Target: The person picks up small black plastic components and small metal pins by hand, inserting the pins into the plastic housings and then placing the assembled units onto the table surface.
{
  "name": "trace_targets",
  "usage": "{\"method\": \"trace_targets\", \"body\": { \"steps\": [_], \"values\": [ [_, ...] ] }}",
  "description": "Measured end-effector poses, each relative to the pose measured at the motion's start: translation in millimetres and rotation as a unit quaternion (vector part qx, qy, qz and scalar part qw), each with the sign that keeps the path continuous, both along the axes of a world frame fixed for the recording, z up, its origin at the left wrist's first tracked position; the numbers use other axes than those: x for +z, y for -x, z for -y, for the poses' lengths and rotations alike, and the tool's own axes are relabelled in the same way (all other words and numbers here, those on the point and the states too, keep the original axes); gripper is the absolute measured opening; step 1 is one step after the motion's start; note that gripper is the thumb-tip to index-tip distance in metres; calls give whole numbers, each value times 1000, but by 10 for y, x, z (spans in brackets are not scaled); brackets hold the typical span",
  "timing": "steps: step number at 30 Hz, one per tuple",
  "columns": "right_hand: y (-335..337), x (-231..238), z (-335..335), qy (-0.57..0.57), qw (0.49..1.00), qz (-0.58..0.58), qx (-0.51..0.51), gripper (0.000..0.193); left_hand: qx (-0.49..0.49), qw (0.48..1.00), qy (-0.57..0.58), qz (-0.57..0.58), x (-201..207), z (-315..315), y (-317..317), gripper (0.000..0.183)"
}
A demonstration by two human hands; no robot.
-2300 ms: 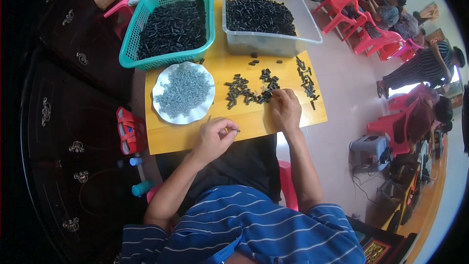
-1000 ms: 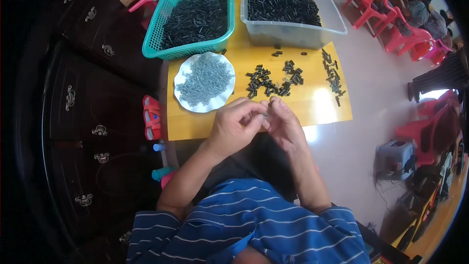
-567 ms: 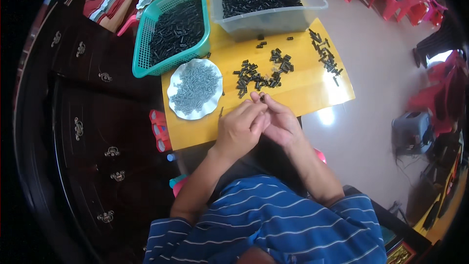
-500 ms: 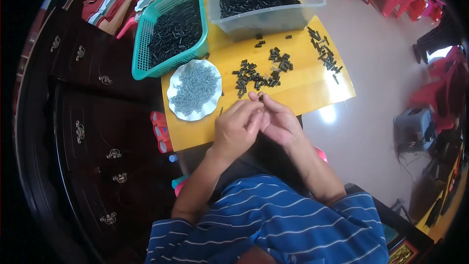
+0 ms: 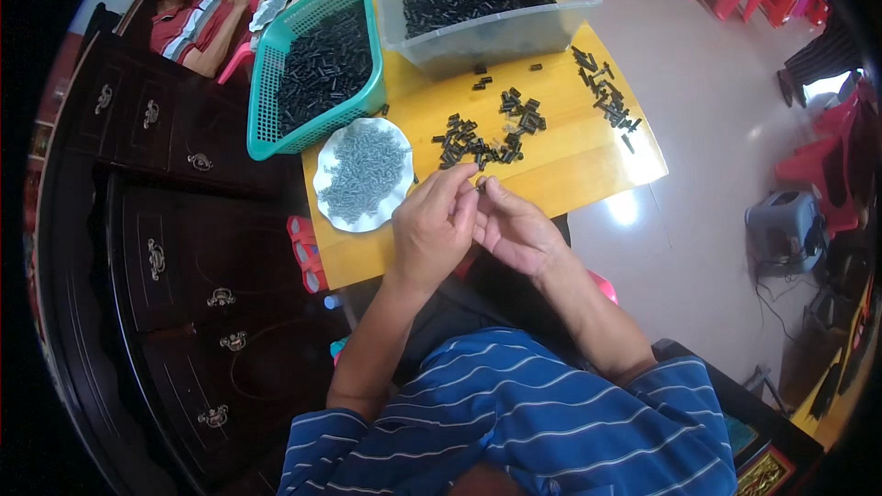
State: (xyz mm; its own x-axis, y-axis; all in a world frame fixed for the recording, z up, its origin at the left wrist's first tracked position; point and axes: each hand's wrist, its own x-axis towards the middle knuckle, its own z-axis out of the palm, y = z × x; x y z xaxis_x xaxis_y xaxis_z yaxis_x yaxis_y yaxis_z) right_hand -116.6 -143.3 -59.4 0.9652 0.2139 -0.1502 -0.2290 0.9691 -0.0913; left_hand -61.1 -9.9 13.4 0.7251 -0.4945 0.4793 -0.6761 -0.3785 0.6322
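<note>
fingers of the right hand pinch a small dark piece, those of the left hand unclear.

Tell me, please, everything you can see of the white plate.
The white plate has a wavy rim and a smooth look; its exact material is unclear. It lies on the yellow tabletop, heaped with small silvery pieces that hide its middle. The green basket stands just beyond it, and the left hand is close to its right edge.

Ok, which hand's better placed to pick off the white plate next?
Probably the left hand: it's just beside the white plate. The right hand is farther off and seems to pinch a small dark piece.
</note>
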Motion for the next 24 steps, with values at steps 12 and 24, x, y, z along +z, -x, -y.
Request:
{"method": "trace_targets", "body": {
  "steps": [12,24],
  "values": [
    [-7,-60,-93,-20,1000,13,-18,32,0,999,-48,0,45,-16,15,35],
    [-19,-71,-66,-77,995,64,12,34,-12,995,-36,-96,138,-30,27,38]
  ]
}}
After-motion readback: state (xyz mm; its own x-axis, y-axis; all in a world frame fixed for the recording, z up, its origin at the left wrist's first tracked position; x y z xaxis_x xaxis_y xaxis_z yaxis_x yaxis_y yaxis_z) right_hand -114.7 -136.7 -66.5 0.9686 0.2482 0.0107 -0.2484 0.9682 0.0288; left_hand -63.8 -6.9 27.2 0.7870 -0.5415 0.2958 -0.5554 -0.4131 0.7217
